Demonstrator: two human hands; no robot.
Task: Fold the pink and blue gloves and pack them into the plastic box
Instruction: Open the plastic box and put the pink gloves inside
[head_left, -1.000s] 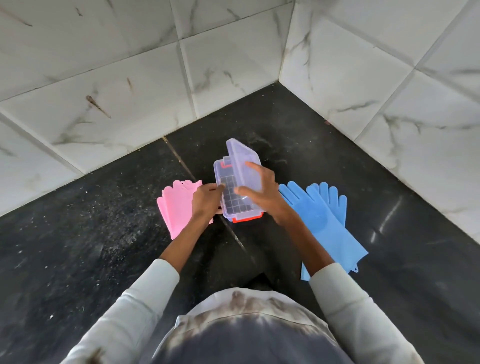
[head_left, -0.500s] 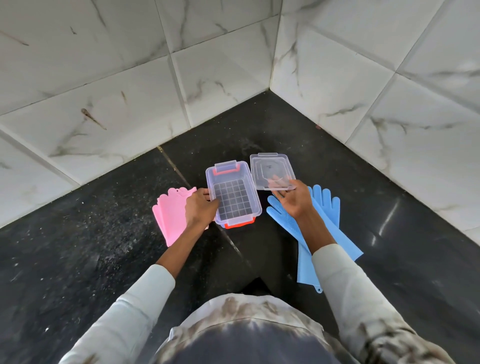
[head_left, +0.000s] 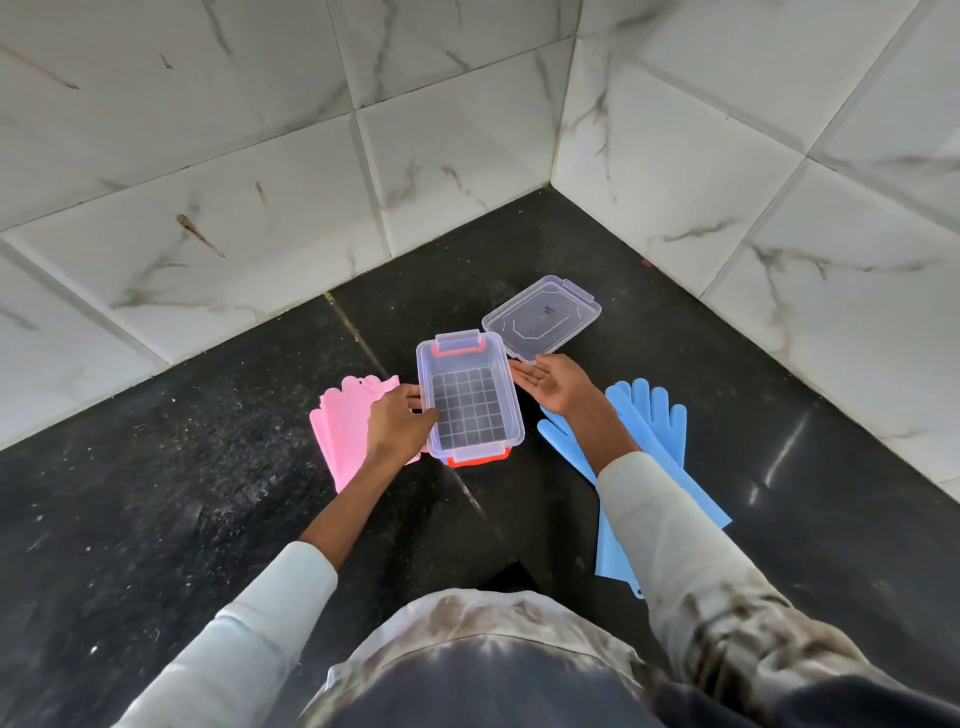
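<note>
A clear plastic box (head_left: 506, 384) with orange clips stands open and empty on the black floor, its grid bottom showing. My left hand (head_left: 399, 423) grips its left wall, thumb over the rim. Its clear lid (head_left: 543, 317) lies flat just behind and to the right. My right hand (head_left: 553, 384) hovers palm up, fingers straight, between box and lid, holding nothing. The pink gloves (head_left: 345, 431) lie flat left of the box, partly under my left hand. Spread flat on the right are the blue gloves (head_left: 652, 431), partly under my right forearm.
White marble-tiled walls (head_left: 467, 130) meet in a corner just behind the lid. The dark floor (head_left: 156, 493) stretches to the left and right of the gloves. My knees and lap fill the bottom of the view.
My right hand took the lid off the box, set it down behind and to the right, then let go. My left hand kept hold of the box.
</note>
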